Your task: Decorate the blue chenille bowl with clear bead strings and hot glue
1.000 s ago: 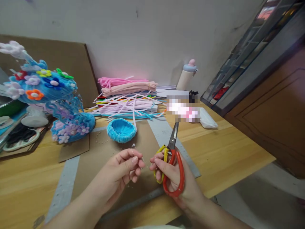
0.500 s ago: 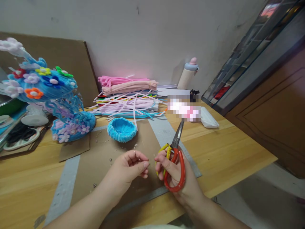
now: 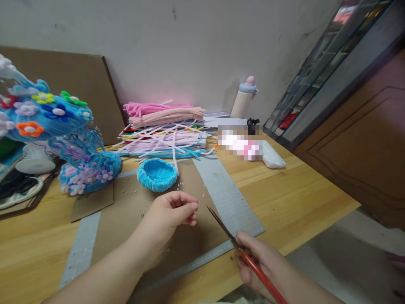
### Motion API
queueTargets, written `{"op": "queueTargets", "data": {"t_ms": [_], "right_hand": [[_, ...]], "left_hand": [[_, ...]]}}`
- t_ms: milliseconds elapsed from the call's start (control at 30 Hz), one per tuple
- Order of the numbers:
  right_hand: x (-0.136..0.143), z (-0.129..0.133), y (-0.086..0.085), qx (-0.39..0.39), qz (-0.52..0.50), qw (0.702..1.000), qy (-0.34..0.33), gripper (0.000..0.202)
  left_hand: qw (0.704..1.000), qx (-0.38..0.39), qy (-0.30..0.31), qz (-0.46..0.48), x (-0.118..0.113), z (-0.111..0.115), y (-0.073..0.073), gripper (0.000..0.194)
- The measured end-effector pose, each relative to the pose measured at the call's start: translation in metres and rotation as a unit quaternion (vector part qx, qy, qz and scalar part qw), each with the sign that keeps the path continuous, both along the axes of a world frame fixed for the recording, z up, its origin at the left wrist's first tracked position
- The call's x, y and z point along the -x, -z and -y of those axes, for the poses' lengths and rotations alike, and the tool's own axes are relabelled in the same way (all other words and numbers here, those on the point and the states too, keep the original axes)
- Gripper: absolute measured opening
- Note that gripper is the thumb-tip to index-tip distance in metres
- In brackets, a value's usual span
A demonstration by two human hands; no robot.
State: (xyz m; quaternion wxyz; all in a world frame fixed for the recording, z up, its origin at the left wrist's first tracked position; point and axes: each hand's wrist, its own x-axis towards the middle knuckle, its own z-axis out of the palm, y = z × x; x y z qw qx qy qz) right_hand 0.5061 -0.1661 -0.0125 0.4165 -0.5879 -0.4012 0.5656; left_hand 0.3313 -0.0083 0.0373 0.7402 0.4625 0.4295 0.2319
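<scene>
My left hand [image 3: 175, 213] is closed in a pinch above the cardboard, thumb against forefinger. Tiny clear beads [image 3: 181, 185] show just behind its knuckles; what the fingertips hold is too small to make out. In my right hand [image 3: 256, 257] is a pair of scissors [image 3: 232, 240] with red handles. Their dark blades point up and left, tips a little to the right of the left fingertips, not touching them. Beyond the left hand sits a fuzzy blue bowl-shaped piece [image 3: 157, 175], its hollow facing up.
Cardboard [image 3: 126, 236] edged with grey tape lies on the wooden table [image 3: 303, 190]. Bundles of pipe cleaners [image 3: 164, 135] are piled by the wall. A blue flowered ornament [image 3: 85, 169] stands left, a bottle [image 3: 243, 99] at the back, a white packet [image 3: 272, 154] to its right.
The right hand has moved down and to the right and turned the scissors, so the blades now point toward the left fingertips. The left hand keeps its pinch. The view has shifted slightly.
</scene>
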Motion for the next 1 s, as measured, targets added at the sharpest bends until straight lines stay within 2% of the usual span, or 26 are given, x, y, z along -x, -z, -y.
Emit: {"op": "queueTargets", "data": {"t_ms": [100,233,433,767,1000], "right_hand": [[-0.001,-0.002,-0.002,-0.002,0.069,0.997,-0.043,0.043],[0.001,-0.009,-0.007,0.019,0.072,0.995,-0.060,0.046],[0.003,-0.013,-0.008,0.034,0.054,0.996,-0.055,0.048],[0.005,-0.013,-0.002,-0.007,0.069,0.997,-0.046,0.043],[0.008,-0.015,-0.003,0.033,0.041,0.997,-0.056,0.048]], "left_hand": [[1.000,-0.002,0.009,-0.004,-0.003,0.000,0.004,0.022],[1.000,0.001,0.016,-0.009,-0.006,0.000,0.004,0.022],[1.000,0.001,0.023,-0.007,-0.007,0.001,0.003,0.022],[1.000,0.008,0.015,0.004,-0.008,0.002,0.005,0.024],[1.000,0.000,0.009,0.006,-0.010,0.001,0.004,0.028]]}}
